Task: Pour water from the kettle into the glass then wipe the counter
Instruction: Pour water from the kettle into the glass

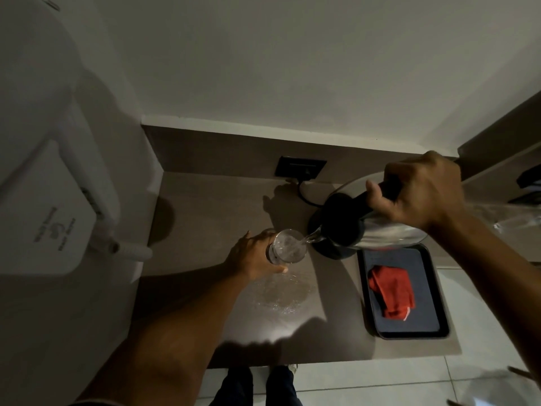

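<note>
1. You have one kettle (377, 230), tilted over the counter.
2. You have one glass (285, 247), with one stream of water (307, 240) running into it from the spout.
3. You have one black tray (401, 291) on the counter.
4. One red cloth (390, 291) lies in that tray.
5. One wall socket (300, 168) sits at the back, with one black cord (304, 196) plugged into it.
6. One kettle base (328, 250) stands under the kettle.
7. One wet patch (281, 294) shows on the counter in front of the glass.
8. Two of your hands are in view: one left hand (254, 256) and one right hand (421, 191).
9. One white appliance (44, 206) hangs on the wall at your left.
</note>
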Motion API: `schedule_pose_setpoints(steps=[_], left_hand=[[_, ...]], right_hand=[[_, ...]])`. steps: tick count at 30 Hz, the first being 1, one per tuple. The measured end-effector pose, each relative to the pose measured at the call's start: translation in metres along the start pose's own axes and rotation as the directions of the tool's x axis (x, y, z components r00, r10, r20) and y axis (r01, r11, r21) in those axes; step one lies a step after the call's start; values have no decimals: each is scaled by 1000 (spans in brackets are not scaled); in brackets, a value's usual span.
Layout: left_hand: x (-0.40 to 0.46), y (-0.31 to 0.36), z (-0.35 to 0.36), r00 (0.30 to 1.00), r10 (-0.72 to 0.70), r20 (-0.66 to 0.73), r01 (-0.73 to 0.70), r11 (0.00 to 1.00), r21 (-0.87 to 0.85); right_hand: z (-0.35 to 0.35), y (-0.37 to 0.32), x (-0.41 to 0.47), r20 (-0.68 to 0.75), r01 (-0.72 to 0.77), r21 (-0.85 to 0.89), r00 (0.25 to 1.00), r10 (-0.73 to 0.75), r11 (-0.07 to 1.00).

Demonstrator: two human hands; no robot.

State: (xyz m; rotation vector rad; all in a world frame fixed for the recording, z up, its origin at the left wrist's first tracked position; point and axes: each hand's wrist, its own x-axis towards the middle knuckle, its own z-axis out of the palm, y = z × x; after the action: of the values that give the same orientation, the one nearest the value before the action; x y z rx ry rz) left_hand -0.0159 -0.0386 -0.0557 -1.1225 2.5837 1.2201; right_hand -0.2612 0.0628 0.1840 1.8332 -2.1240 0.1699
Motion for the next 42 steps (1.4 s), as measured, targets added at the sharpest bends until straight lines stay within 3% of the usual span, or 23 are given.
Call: schedule_pose_setpoints(steps=[34, 37, 42], left_hand=[[6, -6, 7, 995, -91, 35, 91, 996, 2], [6, -5, 7, 995, -89, 39, 89, 996, 1], [4, -6, 7, 1000, -24, 4, 24, 1000, -8]], right_hand=[[18, -9, -1, 98, 54, 19, 994, -56, 998], [20, -9, -2, 95, 1, 70, 995, -8, 998], [26, -4, -14, 118, -137, 325, 988, 104, 936]])
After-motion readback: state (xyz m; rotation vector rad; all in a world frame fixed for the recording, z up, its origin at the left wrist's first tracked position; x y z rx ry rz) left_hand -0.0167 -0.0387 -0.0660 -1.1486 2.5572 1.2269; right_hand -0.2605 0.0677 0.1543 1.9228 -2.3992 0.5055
